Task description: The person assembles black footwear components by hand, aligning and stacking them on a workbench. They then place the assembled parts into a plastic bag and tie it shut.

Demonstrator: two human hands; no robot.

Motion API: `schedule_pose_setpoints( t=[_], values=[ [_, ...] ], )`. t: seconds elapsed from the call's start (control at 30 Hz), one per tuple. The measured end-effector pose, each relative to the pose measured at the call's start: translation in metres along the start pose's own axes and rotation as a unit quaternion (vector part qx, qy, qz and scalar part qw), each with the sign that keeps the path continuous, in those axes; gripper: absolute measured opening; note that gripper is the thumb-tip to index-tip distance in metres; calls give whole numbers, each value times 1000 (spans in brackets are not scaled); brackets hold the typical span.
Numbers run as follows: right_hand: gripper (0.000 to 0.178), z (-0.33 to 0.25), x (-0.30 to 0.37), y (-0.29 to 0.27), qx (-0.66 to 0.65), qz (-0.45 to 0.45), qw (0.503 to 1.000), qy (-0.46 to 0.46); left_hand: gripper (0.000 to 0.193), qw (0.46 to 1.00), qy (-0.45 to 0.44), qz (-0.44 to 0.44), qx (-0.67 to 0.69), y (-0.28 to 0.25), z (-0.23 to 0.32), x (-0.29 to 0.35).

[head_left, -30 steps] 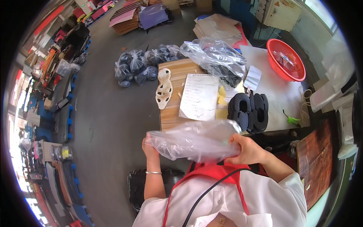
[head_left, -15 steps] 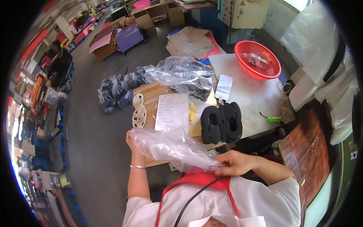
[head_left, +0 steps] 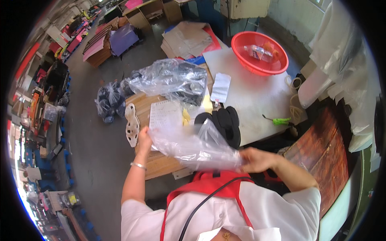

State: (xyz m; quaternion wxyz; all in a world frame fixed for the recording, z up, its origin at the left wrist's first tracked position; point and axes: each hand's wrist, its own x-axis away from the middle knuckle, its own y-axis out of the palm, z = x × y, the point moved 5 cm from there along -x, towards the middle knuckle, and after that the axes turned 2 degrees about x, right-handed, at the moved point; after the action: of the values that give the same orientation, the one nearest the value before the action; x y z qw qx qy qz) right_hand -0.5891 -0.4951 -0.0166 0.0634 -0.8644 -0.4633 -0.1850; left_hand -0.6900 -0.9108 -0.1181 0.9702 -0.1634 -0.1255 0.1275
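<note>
A clear plastic bag (head_left: 197, 150) stretches between my two hands above the near edge of the table. My left hand (head_left: 145, 140) is closed on its left end, beside the white cut-out shape (head_left: 132, 125). At the other end, my right hand (head_left: 257, 159) grips the gathered plastic, its fingers partly hidden. Behind the bag lie black foam pieces with rounded lobes (head_left: 229, 125), partly covered by it. A handwritten sheet (head_left: 164, 112) lies under the far side of the bag, with a small yellow piece (head_left: 185, 117) next to it.
A large clear bag with dark contents (head_left: 173, 78) lies at the back left of the table, near several tied bags (head_left: 108, 100). On the right are a red basin (head_left: 261, 66) holding a bottle, green-handled snips (head_left: 280, 121) and a cord (head_left: 295, 106).
Both hands have moved right relative to the table, still holding the bag. Its plastic has billowed up and now covers part of the black foam pieces. The view has shifted too.
</note>
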Motion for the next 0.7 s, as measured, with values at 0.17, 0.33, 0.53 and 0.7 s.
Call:
schedule_pose_setpoints(
  t=[0.17,0.33,0.53,0.7],
  values=[
    [12,-46,22,-158,306,626,701,-153,21,900,401,150,-88,11,75,-36],
    [24,-13,13,-195,370,675,486,-415,14,874,459,122,-100,72,102,-32],
    [35,156,-62,-146,317,565,759,63,34,903,163,47,-395,147,-30,7],
    [49,183,-68,-143,185,548,807,118,31,974,-181,71,117,153,-87,21]
  ],
)
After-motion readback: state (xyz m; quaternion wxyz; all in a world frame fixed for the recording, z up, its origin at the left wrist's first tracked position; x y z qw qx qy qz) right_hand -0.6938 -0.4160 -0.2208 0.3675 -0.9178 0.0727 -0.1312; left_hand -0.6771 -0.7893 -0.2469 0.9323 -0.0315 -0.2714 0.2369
